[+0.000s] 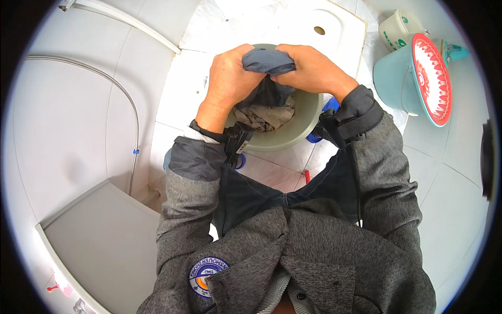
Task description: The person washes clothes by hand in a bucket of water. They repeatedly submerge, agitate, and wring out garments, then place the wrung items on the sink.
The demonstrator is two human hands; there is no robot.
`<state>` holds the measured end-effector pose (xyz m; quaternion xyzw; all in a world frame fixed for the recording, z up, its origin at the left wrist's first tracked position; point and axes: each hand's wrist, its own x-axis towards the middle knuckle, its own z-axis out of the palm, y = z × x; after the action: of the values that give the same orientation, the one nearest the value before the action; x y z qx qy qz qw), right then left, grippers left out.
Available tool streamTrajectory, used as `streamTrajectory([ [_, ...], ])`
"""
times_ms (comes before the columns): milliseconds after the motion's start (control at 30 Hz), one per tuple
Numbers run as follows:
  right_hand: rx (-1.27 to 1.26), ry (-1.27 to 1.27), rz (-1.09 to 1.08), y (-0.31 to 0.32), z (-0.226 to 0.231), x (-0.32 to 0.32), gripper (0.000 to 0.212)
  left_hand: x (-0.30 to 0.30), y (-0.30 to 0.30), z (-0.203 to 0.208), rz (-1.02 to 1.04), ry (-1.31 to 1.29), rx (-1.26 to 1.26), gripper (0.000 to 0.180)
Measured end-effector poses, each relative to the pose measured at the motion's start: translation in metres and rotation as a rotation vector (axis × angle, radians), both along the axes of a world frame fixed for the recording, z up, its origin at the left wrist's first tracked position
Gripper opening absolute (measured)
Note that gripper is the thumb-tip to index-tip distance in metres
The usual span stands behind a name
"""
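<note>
Both of my hands grip a dark blue-grey garment [269,61], bunched up above a pale green basin [315,112]. My left hand [229,76] closes round its left side, and my right hand [312,68] closes round its right side, with the thumbs close to the cloth. From between the hands the dark fabric hangs down into the basin. Below it lies a crumpled beige-grey cloth [269,116], partly covered. What kind of garment I hold cannot be made out. The basin stands on the tiled floor in front of my knees.
At the far right stand a light blue bucket [388,78], a red and white patterned washbasin [431,81] leaning on its side, and a white pail [398,31]. A white floor fixture [340,34] with a round hole lies beyond. A metal hose [135,118] hangs along the left wall.
</note>
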<state>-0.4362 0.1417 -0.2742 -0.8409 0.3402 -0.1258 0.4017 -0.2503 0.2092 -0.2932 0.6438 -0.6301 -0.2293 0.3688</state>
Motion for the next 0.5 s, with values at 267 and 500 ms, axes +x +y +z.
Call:
streamTrajectory([
  [267,-0.378,-0.234,-0.109,0.004,0.02,-0.011,0.029,0.003,0.003,0.026,0.038,-0.145,-0.256,0.023],
  [500,-0.034,-0.286,-0.176,0.008,0.021,-0.007,0.037,0.016,0.003,0.026,0.079,-0.121,-0.407,0.024],
])
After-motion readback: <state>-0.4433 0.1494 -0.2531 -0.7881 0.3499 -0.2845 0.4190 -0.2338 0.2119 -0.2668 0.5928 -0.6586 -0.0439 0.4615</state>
